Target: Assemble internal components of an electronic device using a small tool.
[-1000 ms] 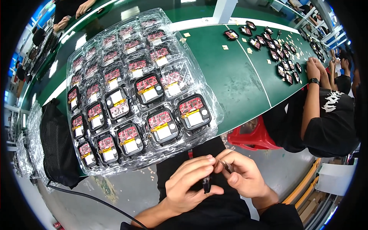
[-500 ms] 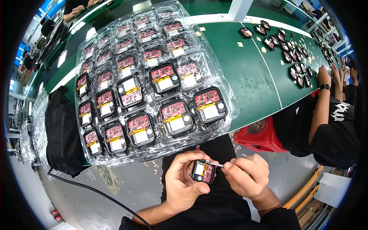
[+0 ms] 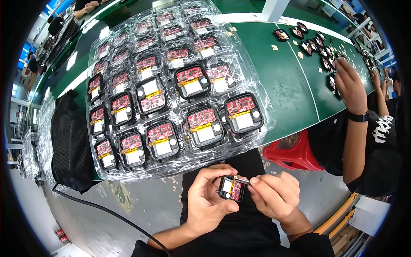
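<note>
Above my lap, my left hand (image 3: 204, 210) is closed round the edges of a small square black-cased device (image 3: 234, 195). Its open back shows a red circuit board, a white block, a yellow ribbon strip and a round white disc. My right hand (image 3: 276, 197) pinches thin metal tweezers (image 3: 243, 181), whose tip meets the upper part of the device near the end of the yellow strip. What the tip grips, if anything, is too small to make out. Beyond my hands lies a clear plastic tray (image 3: 171, 173) with several similar open devices (image 3: 205, 127) in its pockets.
The tray rests on a green worktable (image 3: 287, 92). At its left is a black mesh bag (image 3: 70, 145), with a black cable (image 3: 107, 210) running toward me. On the right are loose devices (image 3: 306, 48), a co-worker's hand (image 3: 351, 88) and a red stool (image 3: 295, 154).
The tweezers remain at the device, which has shifted slightly to the right and up in view. The co-worker's near hand has come up and left over the loose devices.
</note>
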### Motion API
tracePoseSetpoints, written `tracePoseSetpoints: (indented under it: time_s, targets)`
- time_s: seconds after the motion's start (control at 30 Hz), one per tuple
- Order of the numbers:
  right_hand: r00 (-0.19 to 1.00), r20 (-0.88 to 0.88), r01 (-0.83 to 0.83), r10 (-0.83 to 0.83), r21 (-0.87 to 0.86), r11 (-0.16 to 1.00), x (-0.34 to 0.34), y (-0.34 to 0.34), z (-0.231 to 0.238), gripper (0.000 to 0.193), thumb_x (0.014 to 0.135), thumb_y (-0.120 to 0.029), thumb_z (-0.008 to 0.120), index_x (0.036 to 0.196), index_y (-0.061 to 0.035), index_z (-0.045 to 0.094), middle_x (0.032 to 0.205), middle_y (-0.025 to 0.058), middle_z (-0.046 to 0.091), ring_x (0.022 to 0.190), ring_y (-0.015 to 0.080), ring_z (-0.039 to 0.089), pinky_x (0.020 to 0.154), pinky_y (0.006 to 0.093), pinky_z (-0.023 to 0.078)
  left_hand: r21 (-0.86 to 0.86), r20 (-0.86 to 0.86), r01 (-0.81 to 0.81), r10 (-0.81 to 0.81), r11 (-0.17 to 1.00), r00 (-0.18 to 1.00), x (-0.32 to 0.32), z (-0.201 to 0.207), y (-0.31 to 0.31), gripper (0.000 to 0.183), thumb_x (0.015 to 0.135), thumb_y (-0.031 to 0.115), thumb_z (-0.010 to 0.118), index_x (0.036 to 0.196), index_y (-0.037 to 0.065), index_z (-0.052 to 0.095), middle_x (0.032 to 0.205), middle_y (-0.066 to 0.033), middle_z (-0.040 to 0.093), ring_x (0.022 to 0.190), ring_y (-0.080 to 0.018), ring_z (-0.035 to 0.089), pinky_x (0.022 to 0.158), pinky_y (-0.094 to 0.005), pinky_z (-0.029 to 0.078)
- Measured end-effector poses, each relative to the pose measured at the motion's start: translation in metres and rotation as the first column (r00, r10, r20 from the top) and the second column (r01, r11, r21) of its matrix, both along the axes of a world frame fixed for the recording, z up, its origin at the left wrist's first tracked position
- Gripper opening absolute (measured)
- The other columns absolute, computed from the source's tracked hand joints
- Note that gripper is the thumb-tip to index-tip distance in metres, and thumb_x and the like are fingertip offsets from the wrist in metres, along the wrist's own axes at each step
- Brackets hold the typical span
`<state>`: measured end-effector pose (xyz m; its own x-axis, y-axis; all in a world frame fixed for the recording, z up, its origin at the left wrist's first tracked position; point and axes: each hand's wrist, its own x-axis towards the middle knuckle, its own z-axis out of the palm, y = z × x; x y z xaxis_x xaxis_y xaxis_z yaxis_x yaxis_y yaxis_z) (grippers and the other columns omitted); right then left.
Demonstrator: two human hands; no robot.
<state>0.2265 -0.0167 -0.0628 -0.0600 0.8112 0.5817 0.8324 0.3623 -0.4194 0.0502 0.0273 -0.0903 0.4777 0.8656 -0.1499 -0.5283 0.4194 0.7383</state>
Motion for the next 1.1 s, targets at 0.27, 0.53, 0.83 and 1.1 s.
tracePoseSetpoints:
  time_s: [0.27,0.53,0.83,1.1]
  targets:
    - [0.995,-0.099,-0.001,-0.004,-0.052,0.999,-0.002,-0.002,-0.007,0.022,0.074,-0.004,0.082,0.095,-0.0019,0.073,0.083,0.0077,0.069,0.055,0.0163,0.056,0.047,0.0281,0.041,-0.007,-0.033,-0.022,0.021,1.0,0.999,0.004,-0.001,-0.001,0.072,0.073,0.031,0.089,0.126,0.0,0.051,0.127,-0.0168,0.052,0.113,-0.028,0.064,0.095,-0.0375,0.055]
    - [0.927,-0.373,0.006,-0.041,-0.094,0.996,-0.004,0.002,-0.017,0.021,0.072,-0.003,0.083,0.091,-0.002,0.073,0.081,0.0073,0.068,0.053,0.0172,0.057,0.047,0.0284,0.042,0.088,-0.053,-0.012,0.016,0.996,0.998,0.003,-0.002,0.0,0.069,0.073,0.016,0.091,0.128,0.0,0.052,0.132,-0.0152,0.05,0.119,-0.0248,0.06,0.103,-0.0369,0.05]
    - [0.999,-0.023,0.048,-0.049,-0.047,0.998,0.001,-0.002,-0.007,0.02,0.073,-0.003,0.083,0.09,-0.0018,0.072,0.081,0.0057,0.067,0.055,0.0162,0.057,0.048,0.0282,0.041,0.047,-0.055,-0.033,0.036,0.998,0.998,0.006,0.0,-0.001,0.068,0.073,0.014,0.091,0.128,-0.001,0.052,0.133,-0.0158,0.048,0.121,-0.0237,0.057,0.106,-0.0375,0.049]
    - [0.999,-0.015,0.051,-0.051,-0.023,0.998,0.002,-0.004,-0.01,0.022,0.072,0.0,0.082,0.091,-0.0007,0.072,0.081,0.0061,0.066,0.055,0.0154,0.056,0.048,0.027,0.042,0.015,-0.051,-0.012,0.013,1.0,0.999,0.007,0.003,-0.002,0.067,0.074,0.016,0.09,0.127,-0.001,0.053,0.132,-0.0159,0.049,0.123,-0.0226,0.054,0.106,-0.0367,0.048]
